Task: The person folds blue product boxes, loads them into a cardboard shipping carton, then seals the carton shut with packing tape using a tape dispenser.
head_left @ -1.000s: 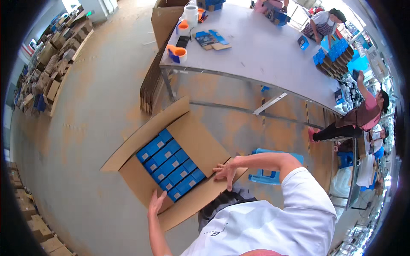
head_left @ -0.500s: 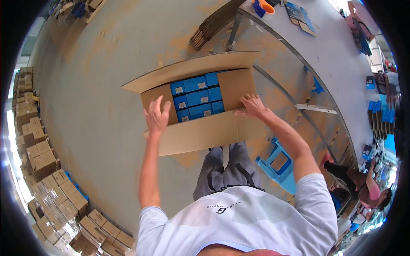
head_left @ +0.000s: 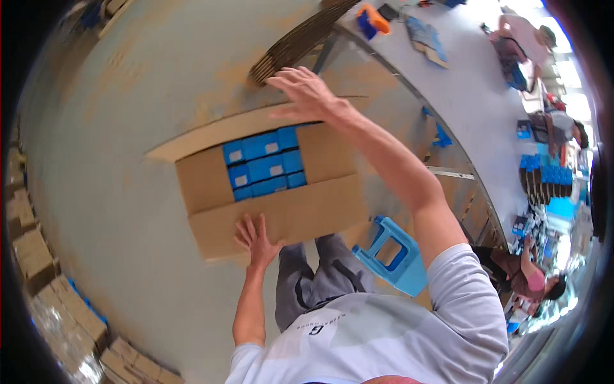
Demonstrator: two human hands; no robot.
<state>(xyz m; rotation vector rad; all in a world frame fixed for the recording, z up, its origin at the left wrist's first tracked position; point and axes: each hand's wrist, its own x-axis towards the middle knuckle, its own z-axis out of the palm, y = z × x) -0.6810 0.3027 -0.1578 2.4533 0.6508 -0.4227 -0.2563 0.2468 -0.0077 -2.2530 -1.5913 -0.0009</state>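
A brown cardboard box [head_left: 332, 153] stands in front of me with its two short flaps folded inward. Between those flaps, several small blue boxes [head_left: 265, 167] with white labels show in rows. My left hand [head_left: 255, 239] lies with spread fingers on the near long flap [head_left: 288, 208], which slants outward. Over the far long flap [head_left: 211, 133], which stands raised, my right hand [head_left: 307, 96] is held with its fingers stretched out and nothing in it. Whether the right hand touches that flap cannot be told.
A light blue plastic stool [head_left: 403, 272] stands right of my legs. Flattened cardboard [head_left: 288, 45] leans by the table [head_left: 448, 96], which holds an orange and blue tape dispenser [head_left: 373, 20]. Stacked cartons [head_left: 70, 307] line the left side. Other people [head_left: 531, 275] are at the right.
My right hand has moved from the right short flap to above the far long flap. My left hand has shifted from the left short flap onto the near long flap. The view has shifted.
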